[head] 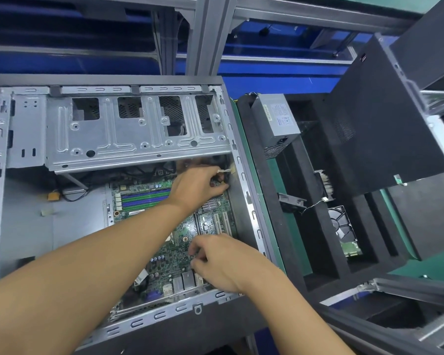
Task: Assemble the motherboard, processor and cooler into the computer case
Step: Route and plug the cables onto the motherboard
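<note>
From the head camera I read this as the board-seating step. The motherboard (169,254) lies flat inside the open computer case (164,315), toward its right wall, and both my arms reach in over it.

My left hand (198,185) is at the board's far right corner, fingers curled on a bundle of dark cables (223,162), which I judge it is holding away from the board edge. My right hand (223,262) sits over the near right part of the board, above the rear ports. Its fingers are bent, but I cannot tell whether they pinch anything.

The socket area is half hidden under my left forearm, so I cannot say if the processor is in. Next, I think the board needs settling onto its mounts with the cables kept free.

Count: one case, one motherboard, two hands. The foam tray (318,226) beside it holds one power supply (277,121), one hard drive (344,231) and one finned part (324,180), possibly the cooler.
</note>
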`<control>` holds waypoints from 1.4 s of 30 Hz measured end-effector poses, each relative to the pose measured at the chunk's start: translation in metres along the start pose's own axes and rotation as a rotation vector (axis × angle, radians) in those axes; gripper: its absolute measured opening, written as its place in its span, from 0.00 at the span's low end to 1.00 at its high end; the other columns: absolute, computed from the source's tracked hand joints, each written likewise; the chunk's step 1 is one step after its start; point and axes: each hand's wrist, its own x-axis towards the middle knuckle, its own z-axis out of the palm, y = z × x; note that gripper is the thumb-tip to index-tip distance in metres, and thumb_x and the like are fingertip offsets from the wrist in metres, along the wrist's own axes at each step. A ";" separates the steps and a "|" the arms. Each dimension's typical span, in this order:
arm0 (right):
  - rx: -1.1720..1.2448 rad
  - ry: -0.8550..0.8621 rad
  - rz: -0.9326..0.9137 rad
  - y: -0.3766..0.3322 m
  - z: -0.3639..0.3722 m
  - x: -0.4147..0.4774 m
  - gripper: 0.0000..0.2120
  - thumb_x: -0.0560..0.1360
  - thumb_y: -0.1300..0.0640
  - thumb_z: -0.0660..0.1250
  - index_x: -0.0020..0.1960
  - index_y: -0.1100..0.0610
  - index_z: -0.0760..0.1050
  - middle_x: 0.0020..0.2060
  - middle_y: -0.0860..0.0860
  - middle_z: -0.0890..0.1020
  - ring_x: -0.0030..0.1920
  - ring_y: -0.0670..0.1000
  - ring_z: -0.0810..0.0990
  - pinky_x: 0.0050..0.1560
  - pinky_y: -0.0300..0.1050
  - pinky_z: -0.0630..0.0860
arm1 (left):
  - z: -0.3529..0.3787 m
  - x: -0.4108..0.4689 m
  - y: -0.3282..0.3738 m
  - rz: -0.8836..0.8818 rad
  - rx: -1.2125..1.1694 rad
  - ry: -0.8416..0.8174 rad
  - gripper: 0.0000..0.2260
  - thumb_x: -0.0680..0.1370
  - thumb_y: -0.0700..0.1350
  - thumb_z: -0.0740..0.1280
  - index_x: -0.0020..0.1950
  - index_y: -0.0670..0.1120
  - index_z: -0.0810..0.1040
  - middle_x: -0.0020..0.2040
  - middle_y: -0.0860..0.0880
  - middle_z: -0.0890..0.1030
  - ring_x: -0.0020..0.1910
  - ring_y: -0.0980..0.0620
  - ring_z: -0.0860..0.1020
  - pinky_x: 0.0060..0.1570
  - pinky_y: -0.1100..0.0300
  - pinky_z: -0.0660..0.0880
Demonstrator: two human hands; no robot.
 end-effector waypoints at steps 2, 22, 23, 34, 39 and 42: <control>0.001 -0.001 0.000 0.000 0.000 0.000 0.14 0.81 0.52 0.61 0.65 0.51 0.74 0.62 0.55 0.79 0.59 0.56 0.77 0.61 0.51 0.75 | 0.000 -0.001 0.001 0.019 0.040 0.010 0.10 0.75 0.57 0.69 0.44 0.52 0.76 0.39 0.56 0.80 0.36 0.55 0.77 0.25 0.63 0.65; 0.023 -0.017 -0.001 0.001 0.001 0.002 0.12 0.81 0.51 0.62 0.64 0.50 0.74 0.58 0.52 0.80 0.55 0.54 0.79 0.60 0.51 0.76 | 0.006 0.000 0.001 0.012 0.098 0.059 0.07 0.74 0.53 0.69 0.45 0.52 0.76 0.44 0.55 0.80 0.39 0.51 0.79 0.31 0.58 0.74; 0.021 -0.017 -0.003 0.001 0.000 0.001 0.12 0.81 0.51 0.62 0.64 0.51 0.74 0.58 0.52 0.80 0.55 0.54 0.79 0.60 0.51 0.76 | 0.006 -0.001 0.001 0.012 0.093 0.065 0.07 0.75 0.54 0.69 0.45 0.52 0.76 0.43 0.56 0.80 0.39 0.52 0.79 0.30 0.59 0.74; 0.027 -0.014 -0.011 0.000 0.000 0.000 0.12 0.82 0.52 0.61 0.64 0.51 0.74 0.56 0.51 0.82 0.55 0.53 0.79 0.59 0.50 0.76 | 0.007 0.000 0.000 0.011 0.129 0.032 0.08 0.75 0.54 0.68 0.46 0.51 0.76 0.42 0.54 0.79 0.38 0.51 0.78 0.31 0.58 0.74; 0.035 -0.016 -0.015 0.001 0.000 0.001 0.12 0.82 0.52 0.61 0.64 0.52 0.74 0.54 0.51 0.82 0.54 0.52 0.78 0.58 0.49 0.76 | 0.008 0.001 0.000 -0.010 0.114 0.029 0.09 0.75 0.55 0.69 0.49 0.51 0.78 0.39 0.53 0.77 0.35 0.50 0.77 0.29 0.59 0.74; 0.034 -0.015 -0.012 0.001 0.000 0.001 0.11 0.81 0.51 0.61 0.63 0.51 0.74 0.54 0.51 0.81 0.56 0.51 0.76 0.58 0.49 0.75 | 0.007 0.002 0.002 -0.027 0.086 0.041 0.10 0.73 0.55 0.70 0.51 0.52 0.79 0.47 0.53 0.78 0.41 0.50 0.78 0.33 0.56 0.77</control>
